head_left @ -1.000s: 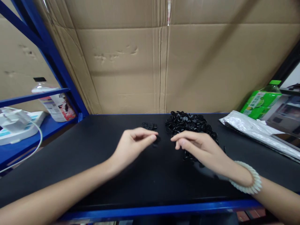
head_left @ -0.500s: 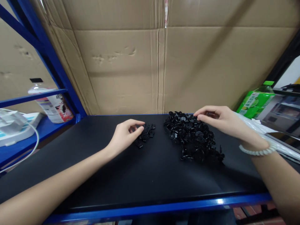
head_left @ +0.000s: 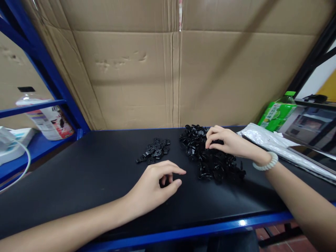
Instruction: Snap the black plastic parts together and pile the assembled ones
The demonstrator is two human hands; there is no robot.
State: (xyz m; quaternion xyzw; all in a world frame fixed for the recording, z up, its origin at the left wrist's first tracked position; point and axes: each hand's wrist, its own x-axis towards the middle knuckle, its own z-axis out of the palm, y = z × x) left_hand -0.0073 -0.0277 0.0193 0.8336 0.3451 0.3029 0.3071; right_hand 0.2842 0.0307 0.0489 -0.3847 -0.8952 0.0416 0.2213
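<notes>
My left hand hovers low over the front of the black tabletop, thumb and index finger apart with nothing between them. Behind it lies a small heap of black perforated plastic pieces. My right hand is over a larger pile of loose black plastic parts, some round and disc-like. Its thumb and fingertips come together at the upper part of the pile. Whatever is pinched there blends into the dark parts and cannot be made out. A pale bead bracelet circles my right wrist.
A cardboard wall closes off the back. On the right are a white plastic package and a green bottle. A labelled bottle and a white power strip stand on the blue rack at left.
My left hand has left the small heap and come toward the front right, its fingers spreading. My right hand has moved left and further over the large pile. The view has shifted slightly.
</notes>
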